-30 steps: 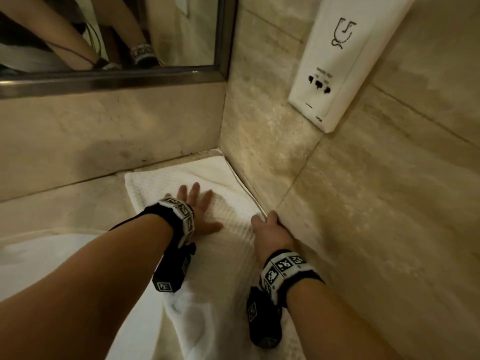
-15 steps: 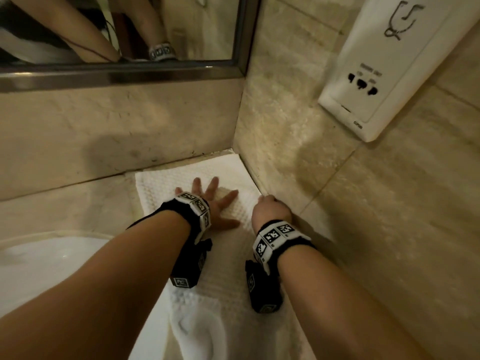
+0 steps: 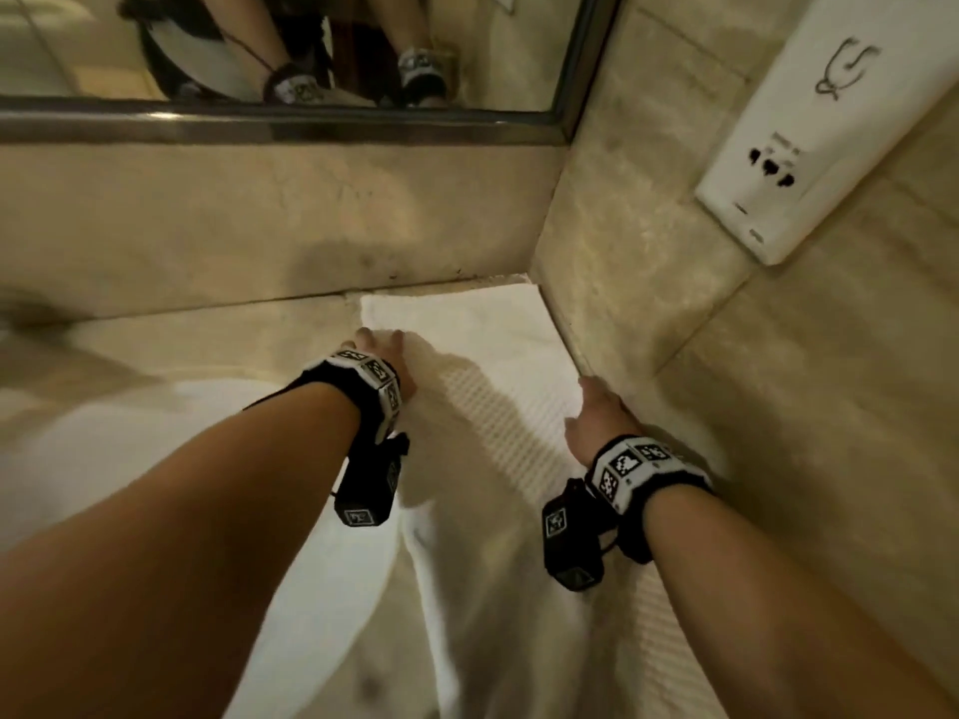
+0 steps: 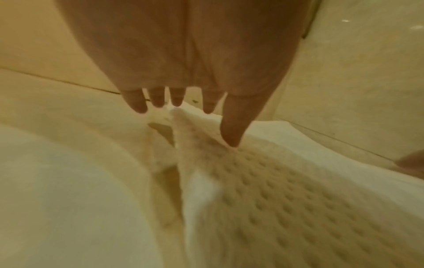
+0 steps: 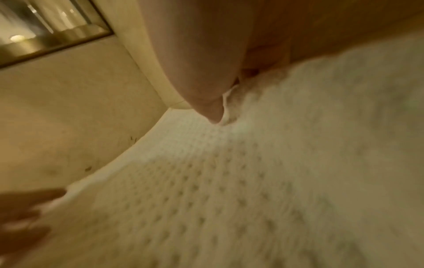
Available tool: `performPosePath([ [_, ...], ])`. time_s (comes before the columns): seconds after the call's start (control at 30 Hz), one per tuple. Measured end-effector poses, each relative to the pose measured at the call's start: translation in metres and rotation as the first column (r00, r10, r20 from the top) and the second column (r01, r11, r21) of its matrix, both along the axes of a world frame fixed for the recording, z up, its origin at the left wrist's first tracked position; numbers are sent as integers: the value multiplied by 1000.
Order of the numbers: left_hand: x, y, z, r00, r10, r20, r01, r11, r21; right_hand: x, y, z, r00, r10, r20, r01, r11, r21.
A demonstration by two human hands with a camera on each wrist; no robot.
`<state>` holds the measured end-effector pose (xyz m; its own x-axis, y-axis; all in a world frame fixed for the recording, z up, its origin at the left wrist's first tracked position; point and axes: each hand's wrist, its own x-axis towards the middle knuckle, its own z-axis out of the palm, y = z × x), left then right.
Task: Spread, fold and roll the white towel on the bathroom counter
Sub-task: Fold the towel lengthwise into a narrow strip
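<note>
On the bathroom counter point(image 3: 218, 329), tucked into the corner by the side wall point(image 3: 648, 313), the white towel point(image 3: 493, 407) spans between the left hand point(image 3: 386, 355), pinching its left edge, and the right hand point(image 3: 597, 417), pinching its wall-side edge.

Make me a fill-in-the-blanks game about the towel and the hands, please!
1. The towel on the counter is ___ in colour.
2. The left hand holds up the towel's ___ edge.
3. The right hand holds the towel beside the side ___.
4. The mirror hangs ___ the counter.
Missing words: white, left, wall, above.
</note>
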<state>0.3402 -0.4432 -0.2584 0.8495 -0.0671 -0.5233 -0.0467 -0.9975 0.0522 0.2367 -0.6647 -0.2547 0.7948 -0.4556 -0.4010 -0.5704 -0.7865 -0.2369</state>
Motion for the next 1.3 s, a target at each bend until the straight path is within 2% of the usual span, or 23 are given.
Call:
performPosePath([
  [0.1, -21, 9, -3, 982, 186, -25, -187, 978, -90, -16, -2, 2, 999, -12, 46, 10, 998, 57],
  [0.17, -27, 9, -4, 971, 236, -36, -239, 956, -172, -25, -4, 0, 999, 28, 17, -29, 998, 48],
  [0.23, -29, 6, -6, 973, 231, -13, -226, 942, -249, -29, -7, -6, 995, 101, 11, -102, 995, 3],
  [0.33, -26, 0, -6, 981, 190, -26, -190, 946, -263, -34, -11, -17, 995, 100, 30, -99, 995, -8],
  [0.5, -6, 1, -9, 984, 179, 18, -169, 956, -241, -29, -15, -28, 979, 107, 176, -127, 987, 103],
  [0.6, -7, 3, -15, 987, 150, 63, -134, 970, -201, -35, -10, -29, 979, 42, 202, -72, 986, 147],
  [0.7, -24, 4, -10, 987, 144, 70, -131, 978, -160, -56, -16, -23, 966, -145, 214, 75, 949, 307],
  [0.73, -32, 4, -6, 987, 135, 84, -125, 984, -124, -64, -18, -18, 973, -154, 172, 93, 943, 320],
  [0.8, -55, 0, 5, 992, 66, 108, -61, 997, -44, -84, -25, -9, 997, -71, 35, 57, 951, 304],
  [0.87, -81, -10, 13, 994, -28, 102, 32, 999, -31, -103, -27, -4, 995, 54, -83, -26, 950, 312],
  [0.93, -113, -23, 17, 988, -132, 76, 137, 989, -54, -122, -23, 8, 976, 109, -188, -33, 929, 368],
  [0.97, -130, -32, 17, 984, -170, 52, 173, 983, -65, -131, -20, 15, 968, 115, -225, -30, 937, 349],
  [1.03, -164, -50, 15, 975, -222, 9, 221, 971, -93, -145, -18, 18, 980, 112, -166, -70, 969, 239],
  [1.1, -191, -62, 7, 967, -255, -5, 253, 962, -97, -162, -12, 22, 966, 205, -158, -207, 978, 4],
  [1.13, -200, -63, 3, 965, -263, -2, 261, 961, -85, -169, -8, 22, 970, 215, -111, -220, 975, -33],
  [1.17, -205, -61, -3, 966, -258, -6, 257, 963, -77, -174, -7, 14, 958, 266, -109, -281, 947, -156],
  [1.2, -208, -58, -8, 971, -238, -16, 237, 969, -75, -175, -9, 4, 970, 236, -60, -243, 951, -193],
  [1.27, -212, -51, -17, 975, -216, -53, 212, 975, -74, -179, -10, -4, 969, 235, -78, -246, 944, -220],
  [1.3, -213, -50, -20, 974, -219, -57, 215, 974, -69, -180, -9, -8, 961, 242, -135, -269, 933, -241],
])
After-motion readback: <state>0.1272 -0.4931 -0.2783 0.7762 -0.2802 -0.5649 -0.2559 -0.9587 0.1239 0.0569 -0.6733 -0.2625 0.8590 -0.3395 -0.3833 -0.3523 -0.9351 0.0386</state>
